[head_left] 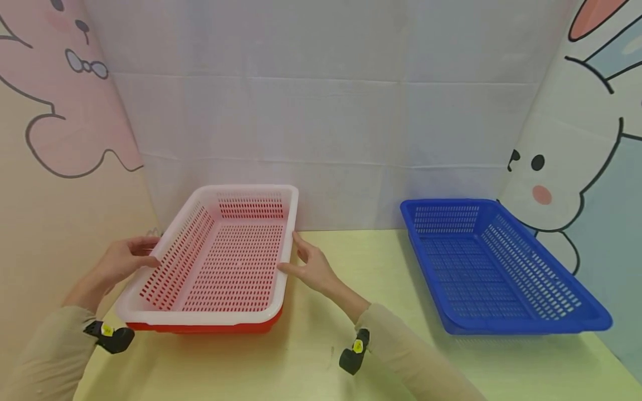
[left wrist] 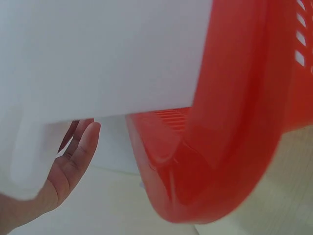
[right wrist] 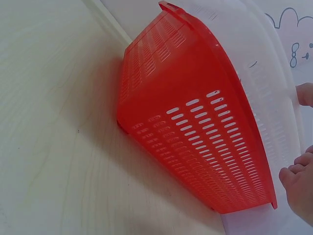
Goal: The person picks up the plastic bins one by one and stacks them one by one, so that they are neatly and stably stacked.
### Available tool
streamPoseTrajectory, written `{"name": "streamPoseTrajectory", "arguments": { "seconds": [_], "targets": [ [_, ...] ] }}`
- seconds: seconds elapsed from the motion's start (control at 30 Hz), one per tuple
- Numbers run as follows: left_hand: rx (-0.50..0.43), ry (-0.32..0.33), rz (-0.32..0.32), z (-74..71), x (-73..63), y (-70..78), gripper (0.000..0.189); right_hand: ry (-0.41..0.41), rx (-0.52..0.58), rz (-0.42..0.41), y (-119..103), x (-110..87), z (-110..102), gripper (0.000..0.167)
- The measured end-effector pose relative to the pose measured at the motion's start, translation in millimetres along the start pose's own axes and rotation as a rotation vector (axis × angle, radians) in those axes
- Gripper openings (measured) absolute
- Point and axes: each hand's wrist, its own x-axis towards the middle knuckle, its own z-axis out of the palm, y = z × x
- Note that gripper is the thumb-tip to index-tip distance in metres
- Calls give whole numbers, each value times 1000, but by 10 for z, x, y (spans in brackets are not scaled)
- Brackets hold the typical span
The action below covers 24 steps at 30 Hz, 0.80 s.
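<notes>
A white perforated plastic basket (head_left: pixel 200 318) sits partly inside a red perforated basket (head_left: pixel 215 328), on the left of the table. My left hand (head_left: pixel 120 260) grips the white basket's left rim, thumb on top. On the opposite side, my right hand (head_left: pixel 315 269) holds the right rim between thumb and fingers. In the right wrist view, the white wall rises well above the red basket's rim (right wrist: pixel 230 73). The left wrist view shows a gap between the white rim and the red one, with the fingers (left wrist: pixel 85 144) under the white rim.
A blue perforated basket (head_left: pixel 526 325) stands on the right side of the pale yellow table (head_left: pixel 351 250). White sheeting (head_left: pixel 321 122) hangs behind the table. Cartoon-printed panels (head_left: pixel 567 145) flank both sides.
</notes>
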Motion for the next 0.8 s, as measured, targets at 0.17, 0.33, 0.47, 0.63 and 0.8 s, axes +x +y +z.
{"name": "streamPoseTrajectory", "arguments": {
  "seconds": [0.17, 0.33, 0.47, 0.63, 0.8],
  "targets": [
    [-27, 6, 4, 38, -2, -36, 60, -12, 24, 13, -130, -49, -7, 75],
    [-61, 15, -6, 64, 14, -98, 59, -30, 57, 24, -287, -119, -12, 71],
    [-70, 15, -8, 86, 20, -116, 58, -27, 58, 46, -256, -121, -5, 71],
    [-55, 0, -19, 107, 8, -111, 58, -16, 58, 57, -19, -38, 27, 74],
    [-65, 5, -49, 149, 12, -139, 58, -4, 30, 59, 138, 19, 62, 76]
  ]
}}
